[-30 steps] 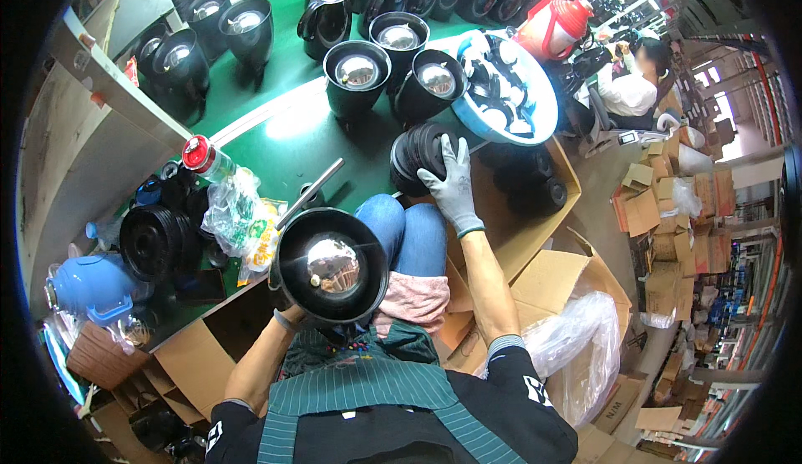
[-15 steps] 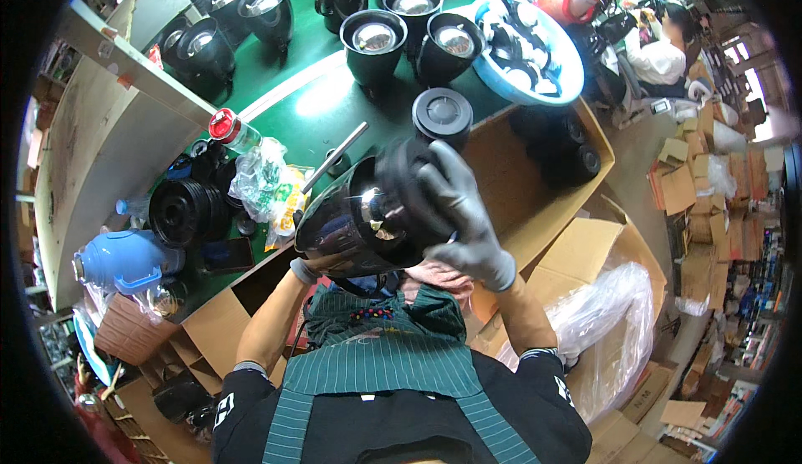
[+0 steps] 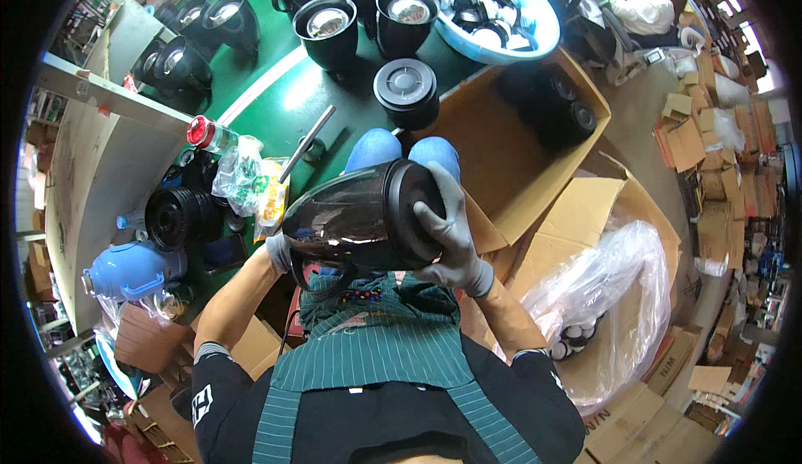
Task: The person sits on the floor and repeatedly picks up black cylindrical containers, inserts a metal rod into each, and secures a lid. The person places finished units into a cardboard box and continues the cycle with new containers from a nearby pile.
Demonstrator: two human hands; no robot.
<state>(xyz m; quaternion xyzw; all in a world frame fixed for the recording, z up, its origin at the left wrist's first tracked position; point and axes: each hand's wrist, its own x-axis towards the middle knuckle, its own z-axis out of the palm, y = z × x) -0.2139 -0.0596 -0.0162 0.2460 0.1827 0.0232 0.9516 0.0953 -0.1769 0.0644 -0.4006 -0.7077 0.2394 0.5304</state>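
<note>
Glossy black vessel point(image 3: 338, 222) is lying sideways at frame centre.
Right hand point(image 3: 455, 247) is grasping its black disc point(image 3: 403, 223); left hand point(image 3: 280, 253) is steadying the left end, fingers hidden, grip unverifiable. Uneven pressure could leave the disc slipping crooked.

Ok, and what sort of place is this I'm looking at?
Most likely a factory assembly workshop: several matching black vessels stand on a green worktop, a light blue basin is filled with loose black-and-white parts, and cardboard boxes are piled on the right.
</note>
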